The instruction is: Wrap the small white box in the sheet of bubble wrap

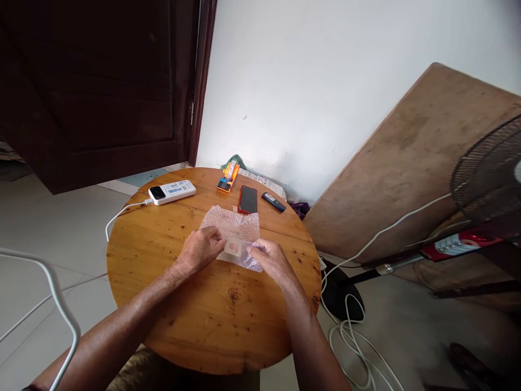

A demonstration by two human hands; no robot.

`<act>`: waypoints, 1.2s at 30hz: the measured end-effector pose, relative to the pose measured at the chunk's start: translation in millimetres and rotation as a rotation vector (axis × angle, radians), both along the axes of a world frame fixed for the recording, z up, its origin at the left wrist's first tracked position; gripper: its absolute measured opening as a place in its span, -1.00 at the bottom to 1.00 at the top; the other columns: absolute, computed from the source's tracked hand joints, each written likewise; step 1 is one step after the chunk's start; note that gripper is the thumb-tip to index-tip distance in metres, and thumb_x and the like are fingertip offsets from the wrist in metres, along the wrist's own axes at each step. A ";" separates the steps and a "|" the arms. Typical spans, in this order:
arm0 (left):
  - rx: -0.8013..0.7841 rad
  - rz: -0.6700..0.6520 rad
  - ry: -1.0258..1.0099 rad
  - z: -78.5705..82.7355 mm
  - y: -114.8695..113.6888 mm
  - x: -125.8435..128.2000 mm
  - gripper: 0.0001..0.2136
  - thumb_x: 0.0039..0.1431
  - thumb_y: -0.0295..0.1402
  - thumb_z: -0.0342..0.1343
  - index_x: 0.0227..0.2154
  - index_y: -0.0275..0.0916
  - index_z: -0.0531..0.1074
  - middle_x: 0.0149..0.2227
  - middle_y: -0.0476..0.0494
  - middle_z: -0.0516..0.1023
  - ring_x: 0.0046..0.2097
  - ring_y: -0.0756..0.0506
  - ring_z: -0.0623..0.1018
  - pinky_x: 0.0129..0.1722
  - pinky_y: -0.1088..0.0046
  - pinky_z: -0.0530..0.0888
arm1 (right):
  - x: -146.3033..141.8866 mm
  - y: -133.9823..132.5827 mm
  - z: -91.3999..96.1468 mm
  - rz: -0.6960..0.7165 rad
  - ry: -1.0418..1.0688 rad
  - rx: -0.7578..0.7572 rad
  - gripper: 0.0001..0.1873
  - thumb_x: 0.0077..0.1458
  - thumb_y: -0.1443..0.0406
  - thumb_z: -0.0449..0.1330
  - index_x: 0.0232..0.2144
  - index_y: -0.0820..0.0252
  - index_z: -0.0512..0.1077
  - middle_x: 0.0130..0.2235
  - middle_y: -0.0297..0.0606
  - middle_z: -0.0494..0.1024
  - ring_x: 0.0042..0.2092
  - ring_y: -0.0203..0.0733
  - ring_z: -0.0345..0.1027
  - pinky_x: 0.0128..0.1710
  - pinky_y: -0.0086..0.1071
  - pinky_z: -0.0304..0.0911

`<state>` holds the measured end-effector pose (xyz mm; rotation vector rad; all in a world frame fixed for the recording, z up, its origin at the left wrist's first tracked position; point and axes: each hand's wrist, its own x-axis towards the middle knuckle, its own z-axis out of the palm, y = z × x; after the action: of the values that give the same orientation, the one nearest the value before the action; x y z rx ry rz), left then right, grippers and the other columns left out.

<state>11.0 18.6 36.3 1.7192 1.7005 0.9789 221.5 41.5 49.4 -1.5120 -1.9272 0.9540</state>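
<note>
A sheet of clear, pinkish bubble wrap [220, 218] lies on the round wooden table [195, 331] between my hands. Through it or on it shows a small pale flat piece with a reddish mark [233, 247]; what it is I cannot make out. My left hand [202, 248] is closed at the wrap's left side, thumb and fingers pinched on the plastic. On the right side, my right hand [272, 259] pinches the wrap's crumpled edge between thumb and fingers.
Beyond the wrap are a phone in a red case [248, 200], a dark handheld device [273, 202] and an orange tape dispenser [228, 176]. A white power bank [172, 191] with a cable sits at left. A fan [488, 174] and loose cords stand right.
</note>
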 end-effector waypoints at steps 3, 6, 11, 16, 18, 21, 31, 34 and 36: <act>-0.024 -0.034 -0.083 -1.2 4.8 -2.1 -0.93 0.03 -0.40 0.11 -0.49 -0.21 0.47 -0.44 -0.03 0.59 -0.36 -0.03 0.52 -0.34 0.53 0.35 | 1.4 3.7 3.8 0.051 0.017 -0.039 -0.86 0.03 0.24 0.17 -0.47 0.20 0.41 -0.49 -0.38 0.45 -0.46 -0.30 0.28 -0.48 -0.45 0.11; -0.050 -0.043 -0.102 -1.9 5.9 -2.5 -0.94 0.01 -0.38 0.12 -0.49 -0.23 0.46 -0.46 -0.02 0.57 -0.39 -0.02 0.50 -0.37 0.53 0.34 | -1.7 7.3 7.1 0.093 0.086 -0.049 -0.72 -0.04 0.28 0.26 -0.20 0.14 0.48 -0.17 -0.25 0.57 -0.19 -0.17 0.44 -0.25 -0.37 0.29; -0.050 -0.054 -0.203 -7.8 3.8 -0.7 -0.94 0.01 -0.38 0.10 -0.51 -0.22 0.43 -0.31 -0.06 0.64 -0.30 -0.04 0.56 -0.29 0.52 0.39 | -11.1 13.5 -3.6 0.147 0.193 -0.140 -0.67 -0.04 0.25 0.28 -0.17 0.16 0.47 -0.29 -0.26 0.58 -0.35 -0.22 0.45 -0.38 -0.38 0.31; -0.007 -0.103 -0.359 -13.2 2.4 2.2 -0.93 0.01 -0.37 0.09 -0.53 -0.22 0.38 -0.17 -0.11 0.64 -0.17 -0.07 0.58 -0.21 0.51 0.41 | -13.6 11.5 -15.8 0.120 0.253 -0.103 -0.73 0.00 0.21 0.23 -0.22 0.18 0.50 -0.38 -0.30 0.56 -0.40 -0.26 0.41 -0.40 -0.39 0.28; 0.002 -0.115 -0.374 -13.8 2.0 2.7 -0.92 0.00 -0.36 0.09 -0.54 -0.23 0.37 -0.19 -0.12 0.64 -0.19 -0.06 0.57 -0.22 0.51 0.40 | -13.3 9.0 -17.5 0.121 0.255 -0.083 -0.72 0.00 0.21 0.23 -0.21 0.17 0.51 -0.35 -0.28 0.58 -0.37 -0.24 0.42 -0.37 -0.37 0.30; 0.015 -0.116 -0.373 -15.1 2.1 2.8 -0.89 0.00 -0.34 0.10 -0.55 -0.23 0.35 -0.28 -0.09 0.62 -0.29 -0.03 0.54 -0.29 0.53 0.39 | -13.6 5.9 -19.1 0.127 0.247 -0.050 -0.72 0.00 0.20 0.23 -0.20 0.17 0.52 -0.32 -0.26 0.59 -0.34 -0.22 0.43 -0.33 -0.35 0.32; 0.051 -0.074 -0.339 -22.5 6.3 3.7 -0.92 -0.04 -0.37 0.08 -0.56 -0.24 0.37 -0.52 0.04 0.46 -0.45 0.05 0.38 -0.43 0.58 0.29 | -10.9 4.7 -20.2 0.062 0.224 0.037 -0.82 0.02 0.17 0.21 -0.44 0.17 0.45 -0.39 -0.33 0.51 -0.37 -0.26 0.32 -0.36 -0.41 0.21; 0.045 -0.070 -0.345 -23.5 6.5 3.4 -0.92 -0.04 -0.36 0.08 -0.55 -0.24 0.38 -0.52 0.04 0.44 -0.44 0.04 0.38 -0.42 0.57 0.29 | -9.7 5.0 -19.6 0.030 0.205 0.044 -0.75 0.03 0.15 0.20 -0.56 0.17 0.36 -0.51 -0.39 0.39 -0.46 -0.30 0.20 -0.45 -0.43 0.12; 0.046 -0.085 -0.360 -23.6 6.4 3.4 -0.92 -0.05 -0.35 0.08 -0.55 -0.24 0.37 -0.51 0.04 0.43 -0.44 0.04 0.38 -0.42 0.57 0.30 | -8.9 5.9 -21.0 0.011 0.184 0.042 -0.73 0.03 0.13 0.19 -0.57 0.17 0.35 -0.54 -0.41 0.33 -0.49 -0.31 0.15 -0.48 -0.43 0.08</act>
<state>14.4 25.0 12.7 1.5185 1.3729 1.2117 212.6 47.4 28.4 -1.3417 -1.8150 1.0144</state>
